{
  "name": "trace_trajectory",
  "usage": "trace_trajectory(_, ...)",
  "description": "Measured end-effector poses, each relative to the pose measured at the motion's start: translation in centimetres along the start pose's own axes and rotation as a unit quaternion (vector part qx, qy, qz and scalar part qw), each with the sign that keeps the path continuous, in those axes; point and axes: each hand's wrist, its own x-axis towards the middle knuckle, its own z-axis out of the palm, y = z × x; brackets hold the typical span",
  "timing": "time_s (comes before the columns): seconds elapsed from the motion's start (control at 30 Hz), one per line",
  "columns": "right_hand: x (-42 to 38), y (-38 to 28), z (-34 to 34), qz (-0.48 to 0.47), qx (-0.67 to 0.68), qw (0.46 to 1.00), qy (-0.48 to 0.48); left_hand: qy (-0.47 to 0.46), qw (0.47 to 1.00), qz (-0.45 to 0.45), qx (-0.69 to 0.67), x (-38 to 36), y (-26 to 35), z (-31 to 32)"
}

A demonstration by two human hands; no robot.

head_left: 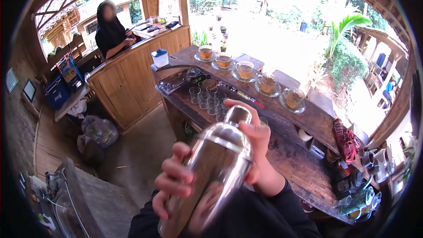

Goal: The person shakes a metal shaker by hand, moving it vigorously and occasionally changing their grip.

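A shiny metal cocktail shaker [216, 167] is held tilted in front of my chest, its capped top pointing up and away. The fingers of my left hand [174, 178] wrap round the lower left side of its body. At the upper right, my right hand [257, 145] grips the shaker around its cap and shoulder. Beyond it, several glass cups of amber drink [267, 83] stand on saucers along the raised wooden counter [317, 125]. Empty drinking glasses [203, 99] are grouped on the lower shelf, just behind the shaker's top.
A person in dark clothing [110, 33] stands behind a wooden counter [128, 83] at the upper left. A white tub with a blue lid [160, 58] sits at the bar's left end. Red cloth [346, 143] and glassware [363, 198] are on the right. Plastic bags [100, 130] lie at left.
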Motion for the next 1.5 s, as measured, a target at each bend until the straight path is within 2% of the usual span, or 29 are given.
trace_trajectory(0.03, -0.8, 0.2, -0.7, 0.168, -0.017, 0.986, -0.003, 0.039, 0.998, 0.025, 0.051, 0.3, -1.2, 1.0)
trace_trajectory(0.1, -2.2, 2.9, -0.9, 0.24, -0.12, 0.962, 0.058, -0.094, 0.942, -0.204, 0.248, 1.8, -0.5, -0.6)
trace_trajectory(0.17, -2.5, 3.5, -0.8, 0.329, 0.006, 0.938, 0.112, 0.006, 0.937, -0.301, 0.177, -1.8, -4.1, -2.2)
trace_trajectory(0.23, -0.7, 1.1, 0.8, 0.294, -0.01, 0.951, 0.094, -0.003, 0.943, -0.322, 0.088, 1.3, -2.0, -3.0)
trace_trajectory(0.27, -0.2, 0.9, 0.9, 0.203, -0.065, 0.976, 0.038, -0.137, 0.935, -0.303, 0.12, 4.2, 0.7, -4.8)
trace_trajectory(0.33, 0.2, 1.2, 0.9, 0.003, -0.124, 0.991, -0.059, -0.051, 0.959, -0.179, 0.213, 2.9, 3.5, -2.4)
trace_trajectory(0.37, -0.3, 1.3, 2.2, -0.032, -0.039, 0.999, -0.011, 0.018, 0.999, -0.028, -0.038, 1.4, 1.8, -2.8)
trace_trajectory(0.43, -1.0, 3.8, 1.5, -0.061, -0.012, 0.998, -0.005, 0.051, 0.998, -0.011, 0.047, 0.7, 0.8, -1.5)
trace_trajectory(0.47, -2.3, 4.7, -0.1, 0.066, -0.147, 0.986, -0.046, 0.011, 0.991, -0.079, 0.107, 0.9, 0.1, -1.6)
trace_trajectory(0.5, -2.0, 3.8, 0.8, 0.213, -0.222, 0.951, 0.035, -0.028, 0.974, -0.146, 0.169, 1.3, -0.8, -1.7)
trace_trajectory(0.57, -2.2, 4.8, 0.1, 0.391, 0.065, 0.899, 0.185, -0.032, 0.911, -0.375, 0.169, 0.2, -2.9, -3.4)
trace_trajectory(0.63, -0.9, 2.6, 0.3, 0.334, -0.005, 0.929, 0.16, 0.025, 0.912, -0.394, 0.114, 1.1, -2.4, -2.1)
trace_trajectory(0.67, -0.3, 1.4, 0.4, 0.278, -0.079, 0.949, 0.13, -0.058, 0.951, -0.263, 0.149, 2.1, -1.4, -1.8)
trace_trajectory(0.7, -0.2, 1.1, 0.8, 0.236, -0.14, 0.953, 0.125, 0.024, 0.99, -0.126, 0.066, 2.8, -2.4, 0.7)
trace_trajectory(0.77, 0.2, 1.3, 0.2, -0.046, -0.086, 0.995, 0.002, 0.07, 0.997, -0.015, -0.03, 2.0, -0.3, 1.1)
trace_trajectory(0.83, -0.4, 1.0, 0.6, -0.044, -0.046, 0.998, 0.016, 0.065, 0.997, 0.012, -0.035, 0.5, 0.5, -0.1)
trace_trajectory(0.9, -2.4, 2.0, -0.3, 0.127, -0.212, 0.967, 0.057, -0.068, 0.995, -0.052, 0.043, 1.2, -2.4, -0.5)
trace_trajectory(0.97, -2.9, 2.4, -1.3, 0.337, 0.018, 0.927, 0.162, -0.046, 0.919, -0.304, 0.246, -1.4, -2.5, -0.6)
trace_trajectory(1.03, -2.9, 1.2, -1.6, 0.343, 0.012, 0.929, 0.137, 0.102, 0.919, -0.35, 0.15, -1.9, -2.7, 0.9)
trace_trajectory(1.07, -2.6, 0.4, -1.5, 0.297, -0.049, 0.947, 0.109, 0.092, 0.92, -0.363, 0.119, -1.2, -1.1, 0.3)
trace_trajectory(1.13, -1.9, -2.0, -0.9, 0.173, -0.116, 0.978, 0.029, 0.059, 0.949, -0.213, 0.223, 1.8, 2.2, 3.8)
trace_trajectory(1.17, -0.8, -4.6, -0.1, 0.239, -0.052, 0.969, 0.028, 0.086, 0.988, -0.122, -0.045, 0.4, 3.2, 2.5)
trace_trajectory(1.23, -1.5, -2.6, 0.1, -0.076, -0.066, 0.994, 0.045, 0.057, 0.985, -0.053, -0.152, 0.2, 2.9, 2.4)
trace_trajectory(1.27, -2.8, -2.9, -0.7, 0.111, -0.074, 0.986, 0.096, 0.056, 0.985, -0.055, -0.153, -0.1, 2.3, 2.5)
trace_trajectory(1.3, -2.8, -1.8, -0.8, 0.082, -0.177, 0.972, 0.128, 0.025, 0.987, -0.156, -0.041, -0.7, 1.4, 2.5)
trace_trajectory(1.37, -3.8, 0.9, -2.1, 0.277, -0.061, 0.936, 0.209, -0.037, 0.919, -0.346, 0.183, -2.5, -0.2, 2.8)
trace_trajectory(1.43, -4.7, 2.4, -3.3, 0.358, 0.084, 0.902, 0.224, -0.001, 0.907, -0.329, 0.264, -4.1, -2.0, 3.3)
trace_trajectory(1.47, -4.7, 1.4, -3.2, 0.295, -0.015, 0.939, 0.176, 0.099, 0.918, -0.339, 0.178, -4.8, -1.9, 3.6)
trace_trajectory(1.5, -3.3, -0.7, -2.9, 0.25, -0.084, 0.958, 0.109, 0.185, 0.821, -0.521, 0.144, 0.5, 2.1, 5.7)
